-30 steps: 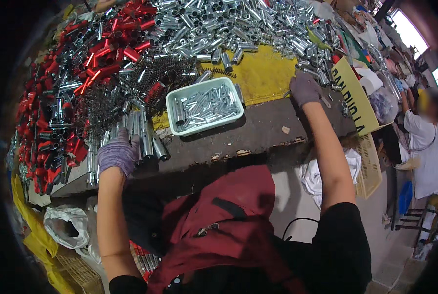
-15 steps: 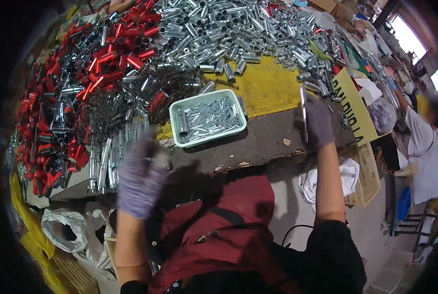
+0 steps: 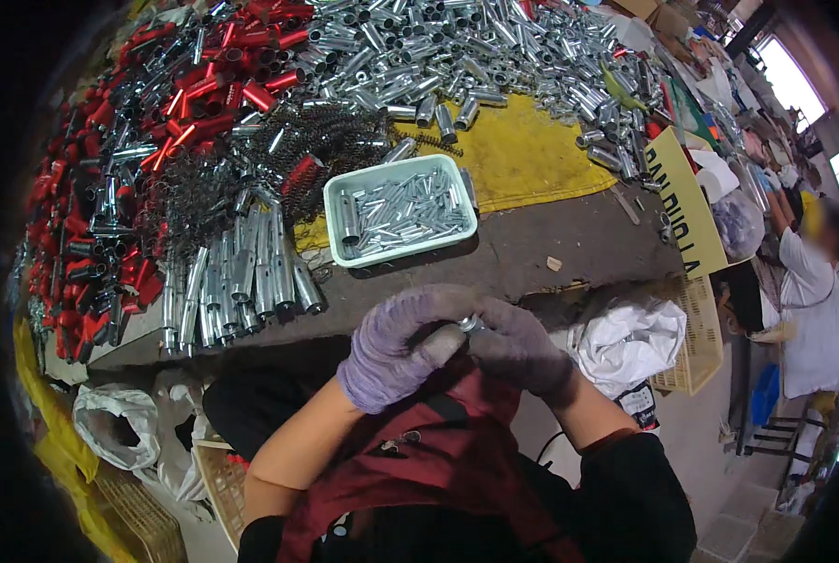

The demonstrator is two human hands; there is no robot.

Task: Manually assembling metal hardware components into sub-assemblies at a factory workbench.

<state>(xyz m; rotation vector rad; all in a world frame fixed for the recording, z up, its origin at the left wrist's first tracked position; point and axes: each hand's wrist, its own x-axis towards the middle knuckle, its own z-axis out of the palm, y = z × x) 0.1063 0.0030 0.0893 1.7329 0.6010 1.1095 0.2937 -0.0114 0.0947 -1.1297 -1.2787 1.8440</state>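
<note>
- The left hand (image 3: 405,342) and right hand (image 3: 521,345), both gloved, meet at the picture's centre, just this side of the bench (image 3: 569,246) edge — each grip closed on one small metal part (image 3: 470,325) pinched between the fingertips.
- To do this well, I judge: keep the part square between both thumbs, press or twist it home without tilting, hands close to the chest for steadiness.
- The tray (image 3: 402,221) of small tubes sits at 12 o'clock from the hands; the row of long tubes (image 3: 236,286) at 10 o'clock.
- Half a second ago the hands were well apart — left low by the bench edge, right up on the bench at 2 o'clock. Now they are together.
</note>
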